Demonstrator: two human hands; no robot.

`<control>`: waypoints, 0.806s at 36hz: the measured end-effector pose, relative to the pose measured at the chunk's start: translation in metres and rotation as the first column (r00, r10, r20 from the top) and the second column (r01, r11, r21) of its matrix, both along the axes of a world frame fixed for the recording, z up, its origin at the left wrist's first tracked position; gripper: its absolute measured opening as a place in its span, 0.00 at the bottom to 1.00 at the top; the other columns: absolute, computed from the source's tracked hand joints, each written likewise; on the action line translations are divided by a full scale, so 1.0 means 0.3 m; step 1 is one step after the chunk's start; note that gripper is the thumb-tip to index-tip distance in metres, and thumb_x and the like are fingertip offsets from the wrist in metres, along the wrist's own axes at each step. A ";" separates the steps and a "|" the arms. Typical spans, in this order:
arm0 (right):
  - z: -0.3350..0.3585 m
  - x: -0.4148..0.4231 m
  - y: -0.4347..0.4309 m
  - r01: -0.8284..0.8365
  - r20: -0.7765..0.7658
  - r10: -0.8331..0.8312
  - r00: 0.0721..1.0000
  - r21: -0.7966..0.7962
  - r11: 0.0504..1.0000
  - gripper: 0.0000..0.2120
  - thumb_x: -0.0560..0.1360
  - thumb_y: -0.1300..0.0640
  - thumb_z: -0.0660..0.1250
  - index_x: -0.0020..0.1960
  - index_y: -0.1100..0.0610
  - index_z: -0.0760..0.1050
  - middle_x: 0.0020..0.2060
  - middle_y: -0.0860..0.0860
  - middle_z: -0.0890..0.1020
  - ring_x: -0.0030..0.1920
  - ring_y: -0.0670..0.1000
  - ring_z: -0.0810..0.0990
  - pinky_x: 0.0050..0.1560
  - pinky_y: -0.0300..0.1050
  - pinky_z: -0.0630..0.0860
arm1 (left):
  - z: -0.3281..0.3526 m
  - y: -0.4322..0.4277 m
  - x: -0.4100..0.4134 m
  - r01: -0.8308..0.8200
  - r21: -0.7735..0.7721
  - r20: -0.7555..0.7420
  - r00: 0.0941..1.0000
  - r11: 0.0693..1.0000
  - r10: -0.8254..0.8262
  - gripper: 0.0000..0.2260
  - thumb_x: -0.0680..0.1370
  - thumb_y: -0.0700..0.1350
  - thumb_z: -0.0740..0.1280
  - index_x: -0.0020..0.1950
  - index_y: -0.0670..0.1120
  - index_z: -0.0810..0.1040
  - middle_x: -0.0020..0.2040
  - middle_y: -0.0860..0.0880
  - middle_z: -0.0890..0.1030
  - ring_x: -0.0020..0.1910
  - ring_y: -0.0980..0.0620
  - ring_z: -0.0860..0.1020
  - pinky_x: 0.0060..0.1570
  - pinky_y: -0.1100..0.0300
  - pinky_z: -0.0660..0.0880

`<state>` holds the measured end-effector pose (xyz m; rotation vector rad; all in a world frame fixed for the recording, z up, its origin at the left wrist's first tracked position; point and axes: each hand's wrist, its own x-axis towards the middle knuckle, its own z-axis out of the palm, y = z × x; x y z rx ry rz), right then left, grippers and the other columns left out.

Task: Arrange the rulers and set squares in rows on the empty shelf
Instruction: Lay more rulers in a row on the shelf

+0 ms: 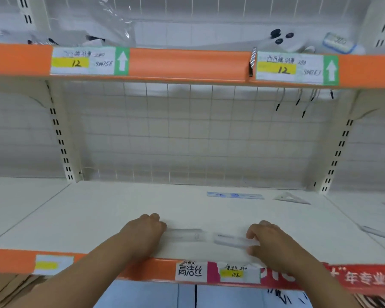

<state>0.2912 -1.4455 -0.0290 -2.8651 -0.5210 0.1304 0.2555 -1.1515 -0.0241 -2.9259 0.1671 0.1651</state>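
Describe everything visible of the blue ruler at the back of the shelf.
The blue ruler is a long, thin, pale blue strip with darker patches, seemingly plastic. It lies flat near the back of the white shelf, parallel to the wire grid, left of the set square, not touching it. Its markings are blurred.

2 forearms show, both bare from the wrist down to where the picture cuts them off below the orange shelf-edge strip (9,260). The left hand (142,232) and the right hand (269,243), both above that strip, are bare as well (blur softens the fingers, so the nails cannot be made out). Each forearm looks smooth and widens below the strip.
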 end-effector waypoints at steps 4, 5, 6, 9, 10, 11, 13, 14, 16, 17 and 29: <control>-0.009 0.018 0.034 -0.001 -0.010 0.001 1.000 -0.013 1.000 0.13 0.78 0.50 0.63 0.61 0.49 0.71 0.57 0.47 0.71 0.59 0.48 0.70 0.59 0.42 0.70 | -0.007 0.045 0.012 -0.005 -0.062 -0.011 1.000 0.998 0.005 0.17 0.80 0.39 0.57 0.68 0.48 0.71 0.60 0.45 0.71 0.60 0.46 0.72 0.56 0.53 0.73; -0.011 0.026 0.043 -0.008 -0.007 0.008 1.000 -0.016 1.000 0.13 0.78 0.50 0.63 0.62 0.49 0.71 0.57 0.47 0.71 0.59 0.48 0.70 0.59 0.42 0.69 | -0.008 0.055 0.017 -0.010 -0.078 -0.011 1.000 0.997 0.009 0.17 0.80 0.40 0.57 0.69 0.48 0.71 0.61 0.45 0.71 0.61 0.46 0.72 0.57 0.53 0.73; -0.013 0.035 0.051 -0.016 -0.004 0.016 1.000 -0.019 1.000 0.13 0.78 0.51 0.63 0.62 0.49 0.71 0.57 0.47 0.71 0.60 0.49 0.70 0.59 0.42 0.69 | -0.011 0.064 0.021 -0.015 -0.092 -0.011 1.000 0.996 0.014 0.18 0.80 0.41 0.57 0.69 0.49 0.71 0.61 0.45 0.71 0.61 0.46 0.72 0.57 0.53 0.73; -0.020 0.064 0.067 -0.032 -0.001 0.032 0.999 -0.031 0.999 0.13 0.77 0.51 0.63 0.62 0.49 0.71 0.56 0.47 0.71 0.60 0.49 0.69 0.59 0.41 0.69 | -0.019 0.077 0.026 -0.036 -0.105 -0.034 0.999 0.994 0.033 0.16 0.80 0.42 0.56 0.66 0.49 0.72 0.60 0.45 0.71 0.60 0.46 0.72 0.56 0.53 0.73; -0.023 0.071 0.069 -0.032 -0.002 0.032 0.999 -0.033 0.999 0.13 0.77 0.52 0.64 0.62 0.49 0.71 0.55 0.47 0.70 0.60 0.49 0.69 0.59 0.41 0.69 | -0.023 0.078 0.027 -0.034 -0.093 -0.042 0.999 0.995 0.031 0.14 0.80 0.42 0.56 0.63 0.48 0.74 0.59 0.45 0.72 0.59 0.46 0.73 0.55 0.53 0.73; -0.028 0.077 0.070 -0.032 -0.005 0.032 0.999 -0.030 0.999 0.14 0.77 0.52 0.64 0.62 0.49 0.71 0.53 0.46 0.69 0.60 0.49 0.70 0.59 0.41 0.68 | -0.028 0.081 0.030 -0.029 -0.079 -0.047 0.999 0.996 0.025 0.13 0.79 0.42 0.55 0.60 0.47 0.74 0.58 0.45 0.72 0.58 0.45 0.74 0.55 0.52 0.73; -0.037 0.088 0.069 -0.036 -0.012 0.036 0.999 -0.016 0.999 0.13 0.77 0.52 0.64 0.61 0.49 0.71 0.50 0.45 0.68 0.59 0.48 0.69 0.59 0.41 0.68 | -0.035 0.084 0.035 -0.027 -0.068 -0.054 0.998 0.997 0.023 0.11 0.79 0.42 0.55 0.57 0.46 0.74 0.57 0.45 0.73 0.56 0.45 0.74 0.53 0.52 0.73; -0.039 0.091 0.067 -0.038 -0.017 0.038 0.999 -0.013 0.999 0.13 0.77 0.52 0.64 0.61 0.48 0.72 0.50 0.45 0.67 0.58 0.48 0.69 0.59 0.41 0.68 | -0.038 0.085 0.038 -0.028 -0.073 -0.057 0.998 0.997 0.024 0.10 0.79 0.42 0.55 0.56 0.46 0.74 0.56 0.45 0.73 0.56 0.45 0.74 0.52 0.52 0.73; -0.043 0.098 0.064 -0.041 -0.030 0.041 0.999 -0.001 0.999 0.11 0.76 0.51 0.65 0.58 0.47 0.71 0.50 0.44 0.68 0.55 0.47 0.68 0.59 0.40 0.69 | -0.043 0.086 0.044 -0.029 -0.087 -0.054 0.998 0.996 0.025 0.10 0.79 0.43 0.56 0.56 0.46 0.74 0.56 0.45 0.72 0.55 0.45 0.74 0.51 0.52 0.73; -0.044 0.102 0.061 -0.045 -0.033 0.045 0.998 0.007 0.999 0.09 0.76 0.51 0.65 0.56 0.45 0.71 0.50 0.44 0.68 0.55 0.46 0.68 0.59 0.40 0.69 | -0.044 0.085 0.047 -0.029 -0.092 -0.053 0.998 0.995 0.024 0.10 0.79 0.43 0.56 0.56 0.46 0.74 0.55 0.45 0.72 0.55 0.45 0.74 0.50 0.53 0.72; -0.034 0.122 0.055 -0.067 -0.069 0.066 0.995 -0.014 0.998 0.16 0.77 0.48 0.64 0.63 0.47 0.70 0.53 0.44 0.68 0.59 0.46 0.68 0.61 0.39 0.67 | -0.033 0.099 0.035 -0.054 -0.176 -0.096 0.995 0.983 0.037 0.11 0.81 0.49 0.56 0.58 0.49 0.74 0.53 0.48 0.69 0.57 0.47 0.72 0.56 0.54 0.72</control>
